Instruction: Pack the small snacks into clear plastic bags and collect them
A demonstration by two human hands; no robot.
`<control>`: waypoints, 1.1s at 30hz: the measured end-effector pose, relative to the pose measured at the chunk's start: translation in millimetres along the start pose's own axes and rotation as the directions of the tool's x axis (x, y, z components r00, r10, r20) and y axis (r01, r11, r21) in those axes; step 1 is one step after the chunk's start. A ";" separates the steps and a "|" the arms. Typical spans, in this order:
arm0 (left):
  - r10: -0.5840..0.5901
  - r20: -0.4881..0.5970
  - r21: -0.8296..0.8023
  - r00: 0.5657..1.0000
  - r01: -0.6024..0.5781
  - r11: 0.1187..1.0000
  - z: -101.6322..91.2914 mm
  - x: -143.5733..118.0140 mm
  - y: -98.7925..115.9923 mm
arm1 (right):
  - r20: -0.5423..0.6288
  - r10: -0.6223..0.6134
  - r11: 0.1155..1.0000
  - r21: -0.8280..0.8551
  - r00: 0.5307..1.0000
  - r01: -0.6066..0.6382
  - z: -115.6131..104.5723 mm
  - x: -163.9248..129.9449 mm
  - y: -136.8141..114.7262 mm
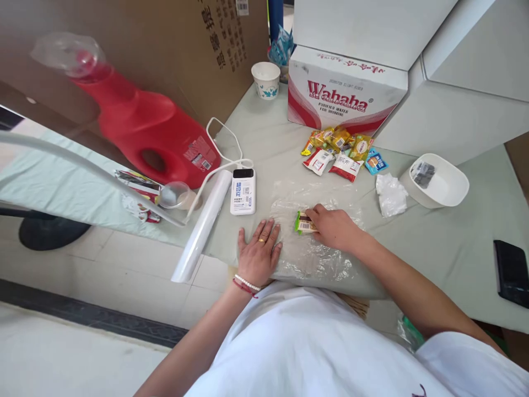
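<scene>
A clear plastic bag (314, 253) lies flat on the table near its front edge. My left hand (259, 249) rests palm down on the bag's left edge, fingers spread, a ring and bracelets on it. My right hand (335, 227) lies on the bag and pinches a small snack packet (303, 222) with a green edge and a barcode. Whether the packet is inside the bag or on top of it I cannot tell.
A pile of snack packets (339, 150) lies before a Wahaha carton (343, 94). Nearby are a white power bank (243, 191), a white roll (203, 225), a red jug (144, 129), a paper cup (266, 79), a crumpled wrapper (390, 194), a white bowl (438, 181) and a black phone (511, 272).
</scene>
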State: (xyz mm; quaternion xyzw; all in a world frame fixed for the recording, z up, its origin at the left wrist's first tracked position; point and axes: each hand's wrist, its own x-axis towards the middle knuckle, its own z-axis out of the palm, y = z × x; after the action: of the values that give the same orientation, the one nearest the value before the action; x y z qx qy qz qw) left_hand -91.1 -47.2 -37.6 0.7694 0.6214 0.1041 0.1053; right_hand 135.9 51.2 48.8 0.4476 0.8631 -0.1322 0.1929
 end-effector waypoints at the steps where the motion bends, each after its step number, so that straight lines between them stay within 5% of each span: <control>1: -0.001 -0.007 0.003 1.000 0.001 1.000 -0.1 -0.9 -0.3 | -0.009 -0.005 1.000 0.004 1.000 0.006 0.2 0.0 -0.6; 5: 0.005 -0.178 0.026 0.984 0.000 1.000 -1.9 -16.0 -4.6 | -0.073 -0.004 0.998 0.067 0.997 0.009 8.1 -17.0 -0.3; 8: 0.288 -0.220 0.011 0.932 -0.293 0.956 -5.1 -32.7 -14.6 | -0.201 -0.026 0.977 0.203 0.979 0.067 29.9 -54.7 5.4; 11: 0.522 -0.104 -0.063 0.846 -0.530 0.846 -8.0 -42.7 -29.6 | -0.333 -0.079 0.924 0.329 0.940 0.194 70.1 -98.3 13.5; 14: 0.506 -0.023 -0.189 0.862 -0.501 0.844 -11.7 -43.4 -43.6 | -0.399 -0.003 0.883 0.429 0.917 0.189 114.3 -125.8 19.6; 17: 0.450 -0.027 -0.332 0.893 -0.433 0.838 -19.4 -36.6 -50.2 | -0.450 0.082 0.822 0.535 0.889 0.195 135.1 -132.3 24.6; 21: 0.303 0.007 -0.421 0.953 -0.272 0.865 -36.1 -12.5 -45.4 | -0.388 0.117 0.754 0.633 0.914 0.173 110.0 -120.3 41.2; 26: -0.089 -0.024 -0.330 0.996 0.076 0.941 -39.3 41.8 -23.5 | -0.267 0.279 0.765 0.643 0.922 -0.045 59.1 -82.8 82.0; 30: -0.263 -0.118 -0.139 0.958 0.246 0.959 -14.2 78.1 -1.5 | -0.123 0.388 0.887 0.319 0.913 -0.334 32.3 -52.7 110.1; 33: -0.289 -0.180 -0.084 0.940 0.278 0.957 -0.3 87.5 8.8 | -0.192 0.454 0.891 0.099 0.870 -0.443 5.2 -36.3 116.1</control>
State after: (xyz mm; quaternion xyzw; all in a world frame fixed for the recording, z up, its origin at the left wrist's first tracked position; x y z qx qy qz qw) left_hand -64.9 36.5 -32.2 0.6549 0.7298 0.1786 0.0815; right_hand 251.7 88.4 54.1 0.6517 0.7476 -0.0580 0.1144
